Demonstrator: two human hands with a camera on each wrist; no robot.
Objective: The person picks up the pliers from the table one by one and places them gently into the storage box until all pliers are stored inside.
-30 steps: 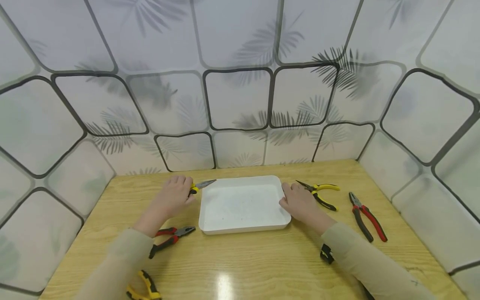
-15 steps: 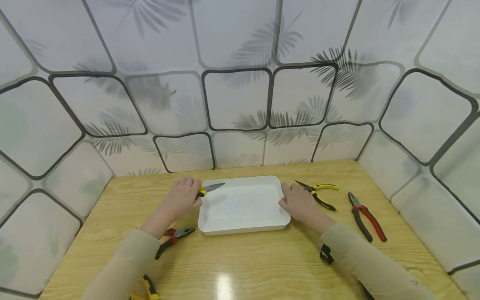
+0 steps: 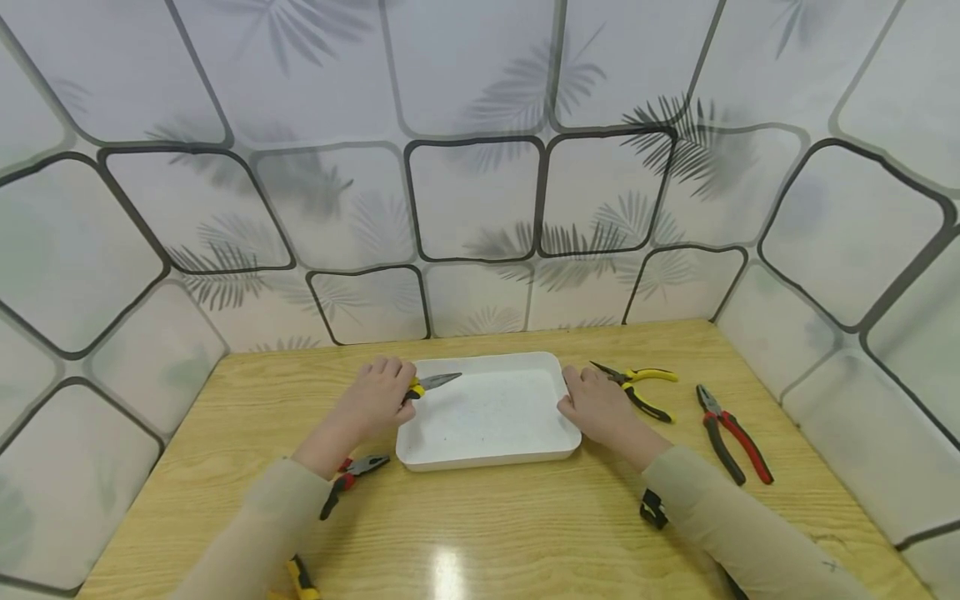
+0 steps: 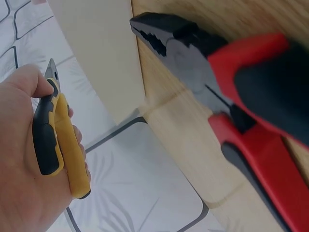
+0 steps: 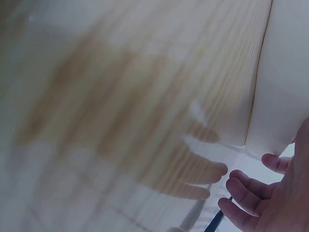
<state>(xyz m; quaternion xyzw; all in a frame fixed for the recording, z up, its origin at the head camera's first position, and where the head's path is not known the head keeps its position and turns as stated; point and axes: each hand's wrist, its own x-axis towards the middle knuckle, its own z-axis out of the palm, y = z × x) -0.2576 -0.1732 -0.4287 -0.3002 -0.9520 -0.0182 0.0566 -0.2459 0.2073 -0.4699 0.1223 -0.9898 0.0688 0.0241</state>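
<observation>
My left hand (image 3: pixel 378 396) grips long-nose pliers (image 3: pixel 438 381) with yellow and black handles. Their jaws point right, over the left part of a shallow white tray (image 3: pixel 487 417). In the left wrist view, the handles of these pliers (image 4: pixel 72 150) lie across the palm, the thumb on the black grip. My right hand (image 3: pixel 600 408) holds the tray's right edge. The right wrist view shows the curled fingers of this hand (image 5: pixel 256 193) beside the tray's outer wall (image 5: pixel 285 82). Nothing lies in the tray.
Red-and-black pliers (image 3: pixel 367 465) lie left of the tray, partly behind my forearm. Yellow-and-black pliers (image 3: pixel 652 374) and red-handled pliers (image 3: pixel 750 446) lie at right. A yellow-and-black handle (image 3: pixel 303 577) shows at lower left, a black tool part (image 3: pixel 652 508) by my right sleeve. Patterned walls border the table.
My left hand has carried the long-nose pliers rightward, and their jaws now reach farther over the tray. The left forearm covers more of the tools beside it. My right hand and the tray stay put.
</observation>
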